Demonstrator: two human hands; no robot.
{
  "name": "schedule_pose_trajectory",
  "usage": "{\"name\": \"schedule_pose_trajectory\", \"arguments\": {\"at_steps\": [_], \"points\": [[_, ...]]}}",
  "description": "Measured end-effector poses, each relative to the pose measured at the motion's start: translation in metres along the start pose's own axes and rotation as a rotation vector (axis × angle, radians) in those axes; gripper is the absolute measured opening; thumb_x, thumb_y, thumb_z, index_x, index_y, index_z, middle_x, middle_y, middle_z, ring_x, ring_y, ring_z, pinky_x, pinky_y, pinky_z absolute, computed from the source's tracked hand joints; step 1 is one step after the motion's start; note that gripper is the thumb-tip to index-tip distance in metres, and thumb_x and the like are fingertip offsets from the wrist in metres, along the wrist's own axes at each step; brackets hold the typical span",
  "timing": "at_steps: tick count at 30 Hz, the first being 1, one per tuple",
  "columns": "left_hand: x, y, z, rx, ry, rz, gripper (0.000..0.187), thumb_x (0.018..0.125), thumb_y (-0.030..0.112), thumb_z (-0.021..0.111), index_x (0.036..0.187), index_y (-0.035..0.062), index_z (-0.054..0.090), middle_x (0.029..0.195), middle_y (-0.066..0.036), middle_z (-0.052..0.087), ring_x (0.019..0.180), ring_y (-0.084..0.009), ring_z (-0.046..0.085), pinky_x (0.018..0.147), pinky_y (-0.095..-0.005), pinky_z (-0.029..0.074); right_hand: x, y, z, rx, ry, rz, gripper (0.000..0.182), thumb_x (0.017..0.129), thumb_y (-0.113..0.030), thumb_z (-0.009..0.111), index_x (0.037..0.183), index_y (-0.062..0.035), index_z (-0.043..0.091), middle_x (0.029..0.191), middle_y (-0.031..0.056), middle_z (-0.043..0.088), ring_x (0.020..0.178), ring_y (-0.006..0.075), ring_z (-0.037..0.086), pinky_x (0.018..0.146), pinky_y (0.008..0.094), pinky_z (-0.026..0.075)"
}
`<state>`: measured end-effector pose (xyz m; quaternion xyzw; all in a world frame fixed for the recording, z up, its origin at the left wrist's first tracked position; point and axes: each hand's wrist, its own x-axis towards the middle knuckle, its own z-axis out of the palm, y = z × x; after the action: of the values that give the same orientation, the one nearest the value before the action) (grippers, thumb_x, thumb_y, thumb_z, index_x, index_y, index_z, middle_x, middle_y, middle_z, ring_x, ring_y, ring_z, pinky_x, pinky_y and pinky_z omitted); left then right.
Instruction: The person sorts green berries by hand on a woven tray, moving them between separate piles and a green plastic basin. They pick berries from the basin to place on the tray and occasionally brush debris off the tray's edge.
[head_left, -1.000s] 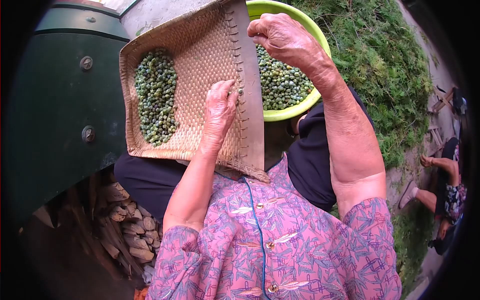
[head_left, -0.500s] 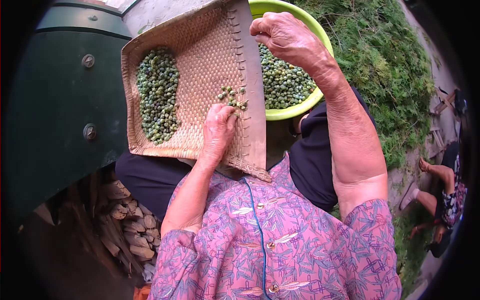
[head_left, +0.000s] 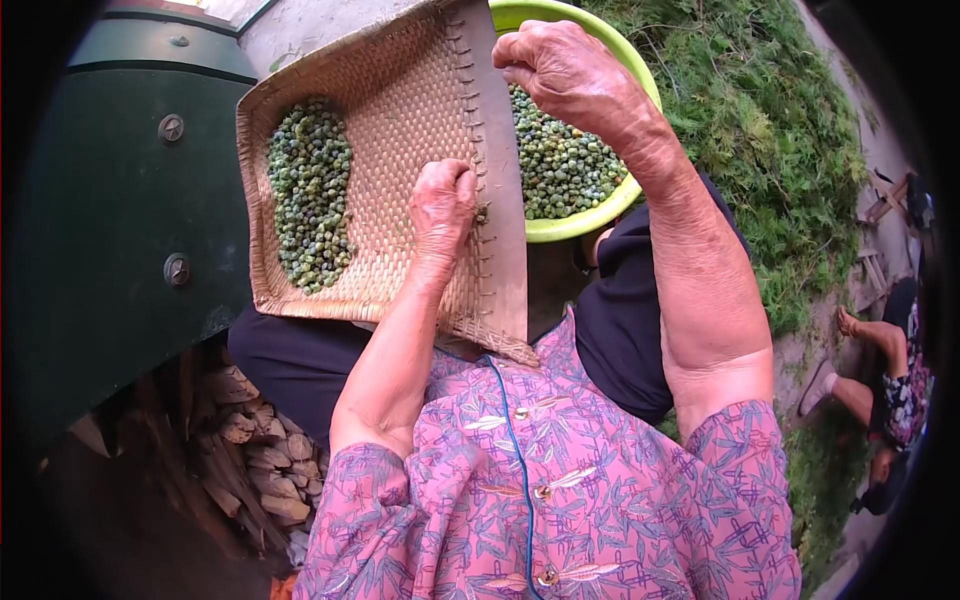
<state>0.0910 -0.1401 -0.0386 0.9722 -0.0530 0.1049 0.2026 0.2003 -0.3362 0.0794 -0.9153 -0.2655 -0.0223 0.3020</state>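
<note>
A woven tray (head_left: 390,130) rests across the lap, with a long heap of small green berries (head_left: 310,200) along its left side. Over the tray's right part is my left hand (head_left: 443,208), fingers curled closed beside the stitched seam; what lies inside them is hidden. A few dark bits show at the seam by its knuckles. My right hand (head_left: 570,75) is closed, fingertips together at the tray's flat right strip (head_left: 500,150), above a yellow-green basin (head_left: 600,214). What it holds cannot be made out. More green berries (head_left: 560,165) fill the basin.
Cut green foliage (head_left: 760,150) covers the ground on the right. A dark green panel with round studs (head_left: 110,220) stands at the left, with split firewood (head_left: 270,460) below it. At the far right edge another person's leg (head_left: 850,395) and patterned clothing show.
My left hand has moved up and slightly right along the seam, and the loose berries seen there before are now mostly out of sight. My right hand stays nearly in place.
</note>
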Motion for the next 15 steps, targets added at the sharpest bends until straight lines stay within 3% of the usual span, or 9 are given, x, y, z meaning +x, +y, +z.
{"name": "schedule_pose_trajectory", "arguments": {"at_steps": [2, 3, 8, 9, 15], "points": [[0.0, -0.011, -0.011, -0.531, 0.0, -0.482, 0.012, 0.085, 0.013, 0.063, 0.091, 0.0039, 0.066, 0.076, -0.005, 0.063, 0.065, -0.0136, 0.06, 0.061, -0.0281, 0.05, 0.001, 0.001, 0.0, 0.015, -0.009, 0.005, 0.016, 0.083, -0.015, 0.064, 0.096, -0.0059, 0.065, 0.086, 0.0113, 0.063, 0.084, 0.0302, 0.062, 0.076, 0.0393, 0.048], [-0.001, -0.017, -0.018, -0.627, 0.068, -0.526, 0.01, 0.087, 0.011, 0.061, 0.091, 0.002, 0.065, 0.072, -0.002, 0.062, 0.057, -0.0063, 0.055, 0.055, -0.0218, 0.047, 0.002, 0.0, 0.0, 0.018, -0.009, 0.003, 0.016, 0.083, -0.015, 0.064, 0.096, -0.0059, 0.065, 0.086, 0.0113, 0.063, 0.084, 0.0302, 0.062, 0.076, 0.0393, 0.048], [-0.018, -0.054, -0.024, -0.328, -0.014, -0.382, 0.015, 0.082, 0.01, 0.065, 0.093, 0.0005, 0.066, 0.081, -0.006, 0.066, 0.074, -0.0122, 0.061, 0.068, -0.028, 0.051, 0.005, -0.005, -0.001, -0.068, -0.1, 0.031, 0.016, 0.083, -0.015, 0.064, 0.095, -0.005, 0.065, 0.087, 0.0121, 0.064, 0.084, 0.0304, 0.062, 0.075, 0.0395, 0.048], [-0.019, -0.056, -0.02, -0.306, -0.059, -0.422, 0.02, 0.076, 0.013, 0.066, 0.093, 0.0026, 0.067, 0.09, -0.016, 0.065, 0.085, -0.0288, 0.064, 0.077, -0.037, 0.05, 0.005, -0.005, -0.001, -0.068, -0.099, 0.03, 0.016, 0.083, -0.015, 0.064, 0.095, -0.005, 0.065, 0.087, 0.0121, 0.064, 0.084, 0.0304, 0.062, 0.075, 0.0395, 0.048], [-0.022, -0.042, -0.01, -0.076, -0.108, -0.343, 0.022, 0.075, 0.015, 0.065, 0.095, 0.005, 0.064, 0.092, -0.017, 0.061, 0.09, -0.0354, 0.059, 0.08, -0.0426, 0.047, 0.001, -0.003, 0.0, -0.014, -0.043, -0.002, 0.016, 0.083, -0.015, 0.064, 0.095, -0.0047, 0.065, 0.086, 0.0125, 0.063, 0.083, 0.0309, 0.062, 0.074, 0.0399, 0.048]]}}
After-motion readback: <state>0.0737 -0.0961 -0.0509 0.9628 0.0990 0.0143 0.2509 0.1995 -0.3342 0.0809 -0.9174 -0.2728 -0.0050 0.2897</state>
